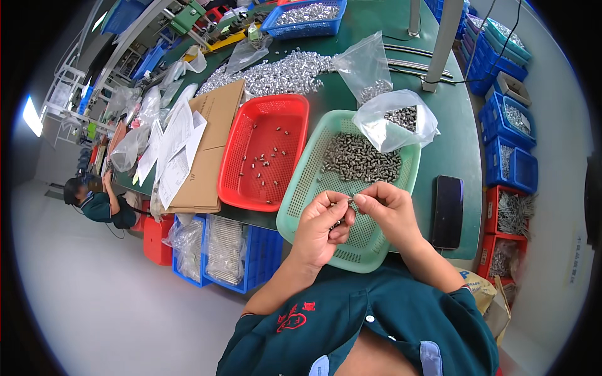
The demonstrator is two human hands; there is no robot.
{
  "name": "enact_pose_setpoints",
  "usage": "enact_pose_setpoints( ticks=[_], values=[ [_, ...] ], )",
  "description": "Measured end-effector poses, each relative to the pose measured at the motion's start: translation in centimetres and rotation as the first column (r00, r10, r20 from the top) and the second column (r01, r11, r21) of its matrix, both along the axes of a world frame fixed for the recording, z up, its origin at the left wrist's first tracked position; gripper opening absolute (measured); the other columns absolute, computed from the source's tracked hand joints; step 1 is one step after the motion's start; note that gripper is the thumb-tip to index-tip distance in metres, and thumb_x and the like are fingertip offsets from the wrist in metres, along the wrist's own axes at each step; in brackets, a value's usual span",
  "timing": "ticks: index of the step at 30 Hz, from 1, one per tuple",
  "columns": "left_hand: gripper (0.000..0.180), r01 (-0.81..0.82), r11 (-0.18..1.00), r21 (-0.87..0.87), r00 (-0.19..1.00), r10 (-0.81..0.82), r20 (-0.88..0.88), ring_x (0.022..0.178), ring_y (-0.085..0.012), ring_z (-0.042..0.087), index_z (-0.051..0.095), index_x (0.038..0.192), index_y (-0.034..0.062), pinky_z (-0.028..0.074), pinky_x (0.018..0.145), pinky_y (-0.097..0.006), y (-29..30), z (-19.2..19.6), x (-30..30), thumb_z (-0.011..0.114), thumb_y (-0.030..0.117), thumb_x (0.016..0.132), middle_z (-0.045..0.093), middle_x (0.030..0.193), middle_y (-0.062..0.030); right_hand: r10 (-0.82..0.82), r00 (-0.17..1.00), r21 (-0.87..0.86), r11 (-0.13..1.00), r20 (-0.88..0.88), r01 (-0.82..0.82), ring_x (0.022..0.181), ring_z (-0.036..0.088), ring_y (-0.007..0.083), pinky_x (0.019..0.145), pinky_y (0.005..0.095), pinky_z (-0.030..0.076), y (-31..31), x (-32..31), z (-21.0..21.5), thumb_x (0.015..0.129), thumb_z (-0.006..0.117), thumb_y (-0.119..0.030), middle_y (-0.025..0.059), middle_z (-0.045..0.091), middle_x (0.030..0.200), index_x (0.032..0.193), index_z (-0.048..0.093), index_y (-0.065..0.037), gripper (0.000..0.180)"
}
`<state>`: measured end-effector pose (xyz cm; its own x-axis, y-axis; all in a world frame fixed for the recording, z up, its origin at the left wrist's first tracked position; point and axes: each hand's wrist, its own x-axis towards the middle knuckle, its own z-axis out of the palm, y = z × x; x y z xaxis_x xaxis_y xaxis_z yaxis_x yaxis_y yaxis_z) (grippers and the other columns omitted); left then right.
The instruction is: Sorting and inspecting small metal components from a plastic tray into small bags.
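Observation:
Over the near part of the pale green basket [290, 202], my two hands meet at the fingertips. My left hand [321, 227] is closed, with small dark metal parts [337, 224] showing between its curled fingers. My right hand [390, 216] pinches at a tiny metal part [350, 200] where the thumbs and forefingers come together; its exact shape is mostly hidden. Many small metal cylindrical parts [360, 158] lie heaped in the far half of the basket. Left of it, a red basket [229, 182] holds several similar loose parts [264, 163].
A clear plastic bag [382, 125] with more parts rests on the green basket's far edge. To the right lies a phone [448, 213]. Cardboard [210, 135] and papers [179, 138] lie left. Shiny parts [276, 74] are piled behind. Another person [103, 207] sits far left.

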<state>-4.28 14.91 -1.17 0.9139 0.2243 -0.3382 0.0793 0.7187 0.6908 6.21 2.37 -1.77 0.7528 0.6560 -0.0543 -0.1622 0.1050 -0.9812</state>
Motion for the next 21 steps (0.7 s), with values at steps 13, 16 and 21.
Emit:
enact_pose_setpoints(
  ticks=[13,16,21],
  values=[
    [0.026,-0.022,0.998,-0.056,0.996,0.017,-0.091,0.051,-0.0083,0.037,0.051,0.113,0.001,0.027,0.044,-0.02,0.6,0.4,0.1,0.041,0.016,0.095,0.056,0.08,-0.0105,-0.107,0.351,-0.063,0.895,0.93,0.441,0.057,0.056,0.0245,0.051,0.0342,0.044,-0.5,2.1,1.1,0.071,0.073,-0.01,0.0056,0.058,0.062,0.068,0.059,-0.006,0.015],
    [0.021,0.006,0.989,-0.146,1.0,-0.01,-0.028,0.05,-0.0085,0.035,0.05,0.11,0.0038,0.028,0.044,-0.02,0.7,0.0,0.0,0.044,0.016,0.095,0.056,0.08,-0.0098,-0.142,0.601,-0.082,0.941,0.787,0.329,0.055,0.055,0.0216,0.05,0.0312,0.043,-0.8,1.6,1.7,0.072,0.072,-0.008,0.0062,0.058,0.063,0.07,0.06,-0.004,0.013],
    [0.013,0.052,0.939,-0.34,0.997,-0.027,0.077,0.05,-0.0073,0.035,0.05,0.104,0.0064,0.027,0.044,-0.019,1.1,-0.8,0.1,0.048,0.016,0.095,0.054,0.078,-0.0071,-0.109,0.826,-0.099,0.976,0.553,0.195,0.056,0.054,0.0156,0.052,0.0271,0.043,-1.1,1.2,1.7,0.076,0.071,-0.008,0.0068,0.059,0.064,0.074,0.062,0.0,0.011]
  ],
)
